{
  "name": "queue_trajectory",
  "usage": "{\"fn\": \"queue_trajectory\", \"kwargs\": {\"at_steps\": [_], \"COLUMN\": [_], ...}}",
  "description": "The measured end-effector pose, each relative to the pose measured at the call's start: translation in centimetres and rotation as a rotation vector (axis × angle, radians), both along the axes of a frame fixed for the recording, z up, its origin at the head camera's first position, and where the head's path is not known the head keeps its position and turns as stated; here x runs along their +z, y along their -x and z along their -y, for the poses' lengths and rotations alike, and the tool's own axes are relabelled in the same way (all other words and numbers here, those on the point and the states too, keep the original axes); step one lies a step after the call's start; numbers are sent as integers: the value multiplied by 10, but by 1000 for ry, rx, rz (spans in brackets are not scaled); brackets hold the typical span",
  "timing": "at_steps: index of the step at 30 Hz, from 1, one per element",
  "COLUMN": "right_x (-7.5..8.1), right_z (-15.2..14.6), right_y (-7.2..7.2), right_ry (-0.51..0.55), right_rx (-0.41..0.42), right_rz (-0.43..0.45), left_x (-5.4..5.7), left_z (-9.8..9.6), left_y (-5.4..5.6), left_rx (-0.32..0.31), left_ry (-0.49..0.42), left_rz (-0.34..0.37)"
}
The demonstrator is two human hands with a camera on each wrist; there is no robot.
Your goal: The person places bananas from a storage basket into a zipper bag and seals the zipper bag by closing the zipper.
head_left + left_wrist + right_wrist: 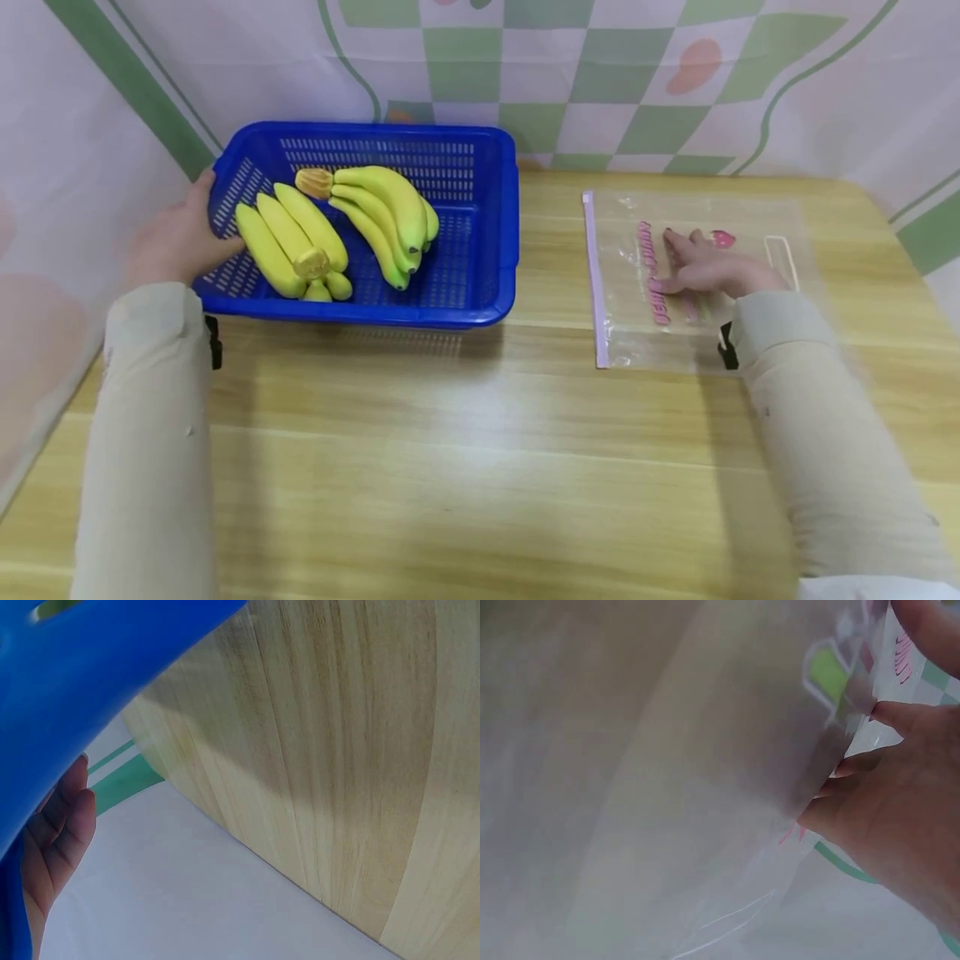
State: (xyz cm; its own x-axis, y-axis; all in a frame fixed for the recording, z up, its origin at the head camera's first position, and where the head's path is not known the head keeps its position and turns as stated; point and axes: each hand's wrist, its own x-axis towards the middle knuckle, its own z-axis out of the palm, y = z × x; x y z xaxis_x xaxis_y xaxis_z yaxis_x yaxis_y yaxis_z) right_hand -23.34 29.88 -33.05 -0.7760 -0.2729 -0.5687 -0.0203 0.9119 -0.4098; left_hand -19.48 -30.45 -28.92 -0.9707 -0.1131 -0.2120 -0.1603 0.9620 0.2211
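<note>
At the left, my left hand (176,237) grips the end rim of a blue plastic basket (502,225), thumb over the rim and fingers outside it. The left wrist view shows fingers (71,832) behind the blue basket wall (90,690). Two bunches of bananas lie in the basket: one bunch (277,242) at the left, the other bunch (386,212) in the middle. Over at the right, my right hand (720,267) rests its spread fingertips on a clear zip bag (622,333) lying flat, with pink lettering and a lilac slider edge.
The pale wooden table (465,467) spans the space in front of both arms. A white and green checked cloth (536,75) hangs behind it, and more cloth (45,250) runs along the left edge.
</note>
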Motion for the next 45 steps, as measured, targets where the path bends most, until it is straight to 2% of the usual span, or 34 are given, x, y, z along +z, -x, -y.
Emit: {"fn": "queue_trajectory", "kwargs": {"at_steps": [9, 15, 19, 24, 27, 33, 36, 39, 45], "right_x": [0, 3, 8, 13, 14, 14, 13, 12, 9], "right_z": [3, 19, 41, 71, 87, 105, 109, 111, 113], "right_y": [0, -4, -14, -35, -47, -63, -66, -66, -65], "right_ry": [11, -81, -153, -116, -114, -144, -154, -178, -226], "right_rx": [-20, 7, 15, 29, 28, 44, 93, 138, 157], "right_rz": [-48, -192, -271, -314, -312, -217, -205, -231, -274], "left_x": [1, 2, 1, 1, 2, 1, 0, 0, 0], "left_z": [-1, -3, -3, -3, -3, -2, -2, -1, -1], "left_y": [0, -1, -1, -2, -2, -2, -2, -2, 0], "left_rx": [-1, -14, -16, -15, -15, -25, -26, -22, -15], "left_ry": [-3, 20, 27, 27, 25, 25, 22, 20, 24], "left_rz": [-14, -25, -29, -31, -34, -49, -55, -54, -46]}}
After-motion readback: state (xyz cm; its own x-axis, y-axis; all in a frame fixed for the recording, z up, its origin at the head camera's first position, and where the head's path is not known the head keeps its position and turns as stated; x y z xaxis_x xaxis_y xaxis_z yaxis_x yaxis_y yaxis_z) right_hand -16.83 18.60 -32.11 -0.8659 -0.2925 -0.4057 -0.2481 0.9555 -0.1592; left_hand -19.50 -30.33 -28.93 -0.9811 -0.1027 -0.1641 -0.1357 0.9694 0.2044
